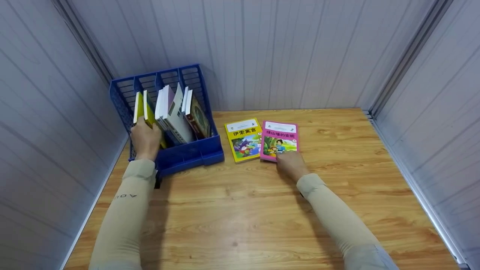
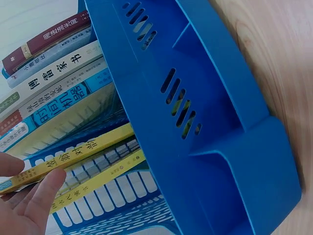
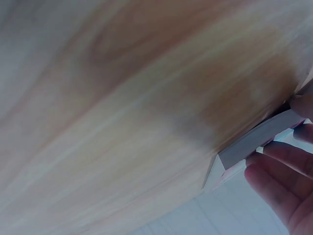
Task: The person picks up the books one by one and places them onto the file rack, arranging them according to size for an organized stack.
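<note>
My left hand is at the left part of a blue book rack. In the left wrist view its thumb and fingers pinch a thin yellow book by the spine. A second yellow book stands beside that one, partly behind the fingers. My right hand is at the near right corner of a pink picture-cover book on the table. In the right wrist view the fingers lie over the cover of this book, with the thumb at its edge. A yellow picture-cover book lies flat just left of the pink one.
More books stand in the rack's other compartments, among them a white book and a dark brown one. The rack stands near the back wall on a wood-grain table. Panel walls rise left and right.
</note>
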The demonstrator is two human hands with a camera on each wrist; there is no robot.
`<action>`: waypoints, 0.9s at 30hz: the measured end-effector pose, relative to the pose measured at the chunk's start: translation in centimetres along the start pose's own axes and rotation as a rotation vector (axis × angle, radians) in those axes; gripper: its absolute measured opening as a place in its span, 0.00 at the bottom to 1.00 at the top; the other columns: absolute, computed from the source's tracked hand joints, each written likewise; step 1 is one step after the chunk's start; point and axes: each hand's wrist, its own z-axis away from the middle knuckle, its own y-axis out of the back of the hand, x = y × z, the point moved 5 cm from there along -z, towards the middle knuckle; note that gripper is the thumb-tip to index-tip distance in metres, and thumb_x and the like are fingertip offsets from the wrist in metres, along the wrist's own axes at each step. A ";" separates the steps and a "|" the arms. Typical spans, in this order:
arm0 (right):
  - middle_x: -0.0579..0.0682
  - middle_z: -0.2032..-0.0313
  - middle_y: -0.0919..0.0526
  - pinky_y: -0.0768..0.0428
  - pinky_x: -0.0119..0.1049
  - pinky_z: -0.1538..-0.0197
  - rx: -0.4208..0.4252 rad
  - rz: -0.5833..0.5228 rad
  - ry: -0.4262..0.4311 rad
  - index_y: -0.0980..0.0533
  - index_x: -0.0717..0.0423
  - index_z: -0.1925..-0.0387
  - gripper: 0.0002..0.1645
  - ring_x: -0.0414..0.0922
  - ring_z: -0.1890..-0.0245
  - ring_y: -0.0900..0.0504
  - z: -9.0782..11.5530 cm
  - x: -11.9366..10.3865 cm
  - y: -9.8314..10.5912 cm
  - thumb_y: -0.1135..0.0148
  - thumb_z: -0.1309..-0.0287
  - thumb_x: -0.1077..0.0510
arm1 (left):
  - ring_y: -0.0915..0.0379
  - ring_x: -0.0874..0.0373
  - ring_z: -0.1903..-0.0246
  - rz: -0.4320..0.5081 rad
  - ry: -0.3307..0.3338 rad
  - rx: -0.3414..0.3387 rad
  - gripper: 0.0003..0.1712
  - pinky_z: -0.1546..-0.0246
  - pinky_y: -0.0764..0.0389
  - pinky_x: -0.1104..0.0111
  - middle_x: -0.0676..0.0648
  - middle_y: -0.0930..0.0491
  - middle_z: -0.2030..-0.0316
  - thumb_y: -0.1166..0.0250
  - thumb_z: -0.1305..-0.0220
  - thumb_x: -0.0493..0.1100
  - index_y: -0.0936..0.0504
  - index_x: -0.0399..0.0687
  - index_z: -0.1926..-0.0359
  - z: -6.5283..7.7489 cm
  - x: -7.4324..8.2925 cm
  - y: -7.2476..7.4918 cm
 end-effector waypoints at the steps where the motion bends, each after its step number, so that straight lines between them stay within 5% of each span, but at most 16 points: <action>1: 0.59 0.72 0.10 0.11 0.51 0.69 -0.008 0.003 -0.009 0.13 0.61 0.62 0.05 0.55 0.73 0.11 0.0 0.0 0.0 0.33 0.33 0.64 | 0.12 0.29 0.53 -0.010 -0.008 0.003 0.22 0.57 0.11 0.42 0.21 0.15 0.47 0.44 0.20 0.37 0.23 0.24 0.35 0.1 0.1 0.1; 7: 0.62 0.65 0.09 0.09 0.54 0.60 -0.075 -0.030 -0.073 0.13 0.63 0.56 0.08 0.58 0.66 0.09 -0.2 0.1 -0.2 0.36 0.30 0.64 | 0.12 0.30 0.59 -0.046 -0.051 0.047 0.21 0.61 0.13 0.43 0.22 0.14 0.51 0.43 0.20 0.39 0.21 0.24 0.38 0.7 0.2 1.0; 14: 0.66 0.59 0.08 0.09 0.51 0.60 -0.090 -0.037 -0.068 0.18 0.68 0.39 0.19 0.58 0.65 0.08 -0.2 0.1 -0.4 0.37 0.27 0.65 | 0.12 0.32 0.55 -0.031 -0.061 0.123 0.19 0.54 0.12 0.44 0.26 0.12 0.51 0.44 0.19 0.40 0.20 0.26 0.42 1.7 0.2 1.9; 20: 0.68 0.59 0.08 0.09 0.52 0.63 -0.018 -0.019 -0.078 0.19 0.69 0.37 0.25 0.59 0.67 0.08 0.1 0.2 0.2 0.31 0.32 0.64 | 0.13 0.33 0.55 0.022 -0.068 0.192 0.18 0.51 0.14 0.43 0.29 0.11 0.52 0.42 0.19 0.41 0.19 0.28 0.43 2.5 0.4 2.5; 27: 0.67 0.59 0.08 0.11 0.53 0.65 0.128 -0.042 -0.100 0.18 0.63 0.37 0.23 0.58 0.70 0.10 0.5 0.7 1.2 0.31 0.32 0.66 | 0.12 0.37 0.62 0.092 -0.131 0.264 0.19 0.59 0.13 0.49 0.31 0.11 0.56 0.40 0.20 0.41 0.20 0.28 0.41 3.9 1.7 2.6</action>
